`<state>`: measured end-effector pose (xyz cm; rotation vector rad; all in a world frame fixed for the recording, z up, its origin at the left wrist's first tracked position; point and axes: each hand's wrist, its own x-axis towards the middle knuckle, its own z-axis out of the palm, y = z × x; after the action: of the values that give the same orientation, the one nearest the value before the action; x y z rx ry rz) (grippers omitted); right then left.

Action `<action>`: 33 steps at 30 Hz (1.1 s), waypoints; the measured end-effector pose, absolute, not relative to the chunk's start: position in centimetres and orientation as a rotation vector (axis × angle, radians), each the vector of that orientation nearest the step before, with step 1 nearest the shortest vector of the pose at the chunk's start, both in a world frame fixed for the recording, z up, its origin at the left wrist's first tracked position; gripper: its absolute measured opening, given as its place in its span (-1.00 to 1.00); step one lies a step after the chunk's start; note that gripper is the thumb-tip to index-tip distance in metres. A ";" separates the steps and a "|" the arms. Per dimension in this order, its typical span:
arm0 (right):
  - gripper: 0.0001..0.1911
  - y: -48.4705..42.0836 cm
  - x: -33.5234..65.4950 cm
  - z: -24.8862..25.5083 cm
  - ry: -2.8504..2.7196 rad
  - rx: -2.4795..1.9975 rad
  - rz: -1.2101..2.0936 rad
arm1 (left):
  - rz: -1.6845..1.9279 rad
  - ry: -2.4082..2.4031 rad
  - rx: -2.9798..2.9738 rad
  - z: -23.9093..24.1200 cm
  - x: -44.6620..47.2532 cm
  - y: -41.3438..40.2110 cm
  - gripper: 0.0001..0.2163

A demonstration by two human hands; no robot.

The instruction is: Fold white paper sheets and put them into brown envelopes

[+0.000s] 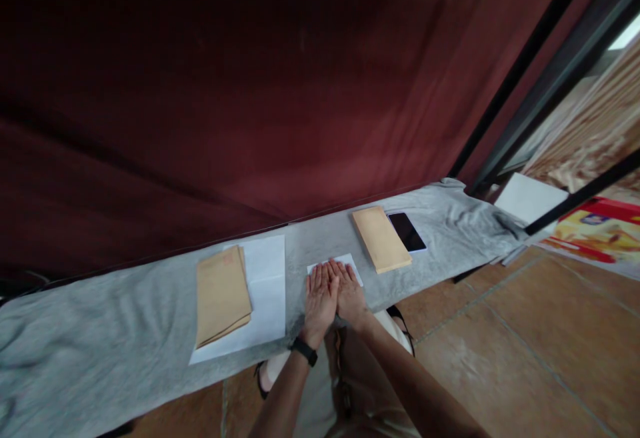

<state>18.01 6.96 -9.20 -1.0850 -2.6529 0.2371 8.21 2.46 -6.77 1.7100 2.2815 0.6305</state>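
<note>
My left hand (pixel 320 299) and my right hand (pixel 349 293) lie flat, side by side, on a small folded white paper (pixel 356 267) at the front middle of the bench. Their fingers are stretched out and point away from me, and they cover most of the paper. A dark band circles my left wrist. To the left, a few brown envelopes (pixel 223 295) overlap on larger white sheets (pixel 269 291). On the right, a neat stack of brown envelopes (pixel 381 239) sits beside a dark-screened phone (pixel 407 232).
A grey cloth (pixel 125 331) with wrinkled ends covers the narrow bench. Behind it hangs a dark red curtain (pixel 280 105). Black metal bars (pixel 520 71) stand at the right, near a white box (pixel 531 197) and a red-yellow printed package (pixel 600 231) over the tiled floor (pixel 530 338).
</note>
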 end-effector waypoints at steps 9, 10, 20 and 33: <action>-0.40 7.4 18.0 -10.2 -2.496 -1.229 0.187 | 0.469 2.390 1.756 -8.6 7.6 2.2 -0.45; -0.41 7.5 18.2 -10.3 -2.473 -1.232 0.175 | 0.477 2.407 1.754 -8.7 7.7 2.1 -0.45; -0.44 8.7 20.8 -11.4 -2.386 -1.279 0.038 | 0.508 2.501 1.719 -9.5 7.3 1.1 -0.46; -0.39 9.0 22.0 -13.1 -2.386 -1.214 -0.146 | 0.581 2.587 1.727 -6.4 2.5 -3.5 -0.48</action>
<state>21.96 8.98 -13.10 -1.2142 -2.3863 -0.1460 2.49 -3.53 -6.39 1.7266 2.5865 0.5805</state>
